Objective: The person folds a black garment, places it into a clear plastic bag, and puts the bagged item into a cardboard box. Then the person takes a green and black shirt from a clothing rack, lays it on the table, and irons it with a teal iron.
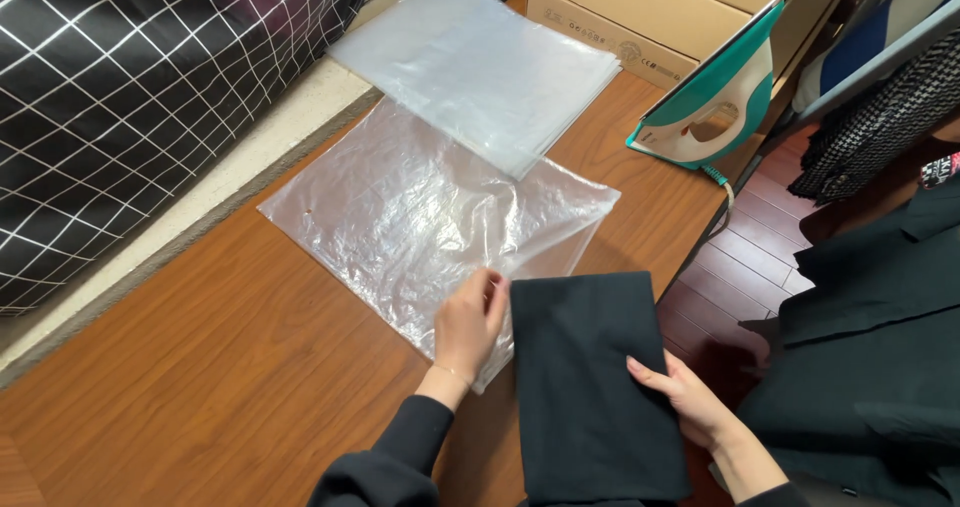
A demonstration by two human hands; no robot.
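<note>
Far left: a black quilted cover with a white grid pattern [130, 97] lies against the edge of the brown wood-grain counter [200, 367]. Centre: a clear, crinkled plastic bag [400, 207] lies flat on the counter, its near edge just beside the garment; behind it, and overlapping its far edge, sits a neat stack of frosted plastic bags [480, 57]. The left hand [468, 327] rests on the near corner of the clear bag, fingers curled and pinching at the film, apparently at its mouth. To its right, touching the bag's edge, is a folded rectangle of black cloth [590, 387], lying flat and overhanging the counter's right edge. The right hand [685, 397] lies open and flat on the cloth's right side, fingers extended, pressing rather than gripping. Upper right: a brown cardboard box [640, 7] and a teal-and-white steam iron [715, 102] standing on its heel. Judgement: parting the bag's two layers cleanly calls for lifting only the upper film while the flat hand keeps the fold square.
</note>
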